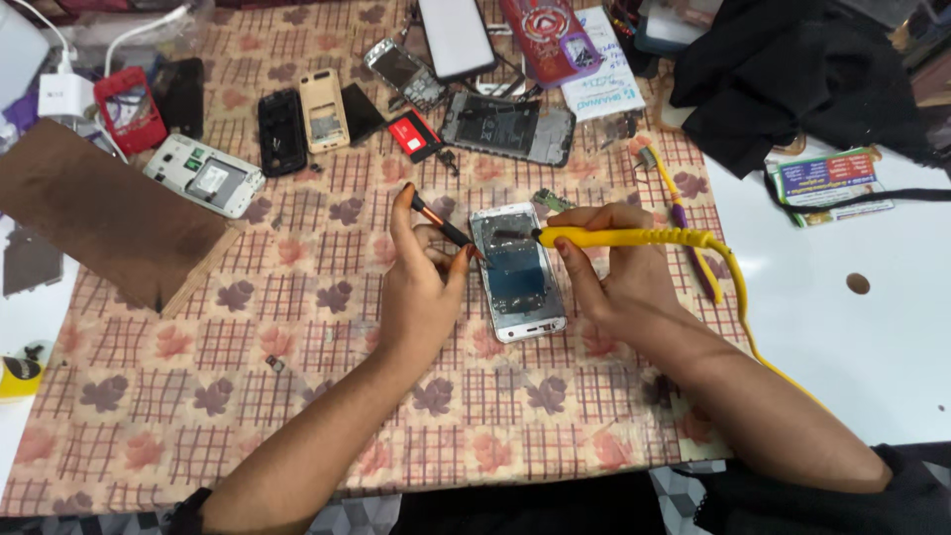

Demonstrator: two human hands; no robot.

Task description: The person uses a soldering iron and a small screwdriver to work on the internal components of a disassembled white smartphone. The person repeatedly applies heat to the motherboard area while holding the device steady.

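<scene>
Hands work over one opened phone (pixel 517 272) that lies flat on the checked cloth (pixel 297 396) covering the surface. One left hand (pixel 421 287) is curled shut around a thin dark stick with a copper band (pixel 443 227), whose tip touches the phone's top left edge. One right hand (pixel 609 267) is closed around one yellow soldering iron (pixel 624 238), its dark tip resting on the phone's top. One yellow cord (pixel 738 297) runs off to the right. Farther up the cloth lie about six more phone shells and parts, among them one red phone case (pixel 129 107) and one white phone back (pixel 205 175). One brown board (pixel 99 213) sits at the left.
</scene>
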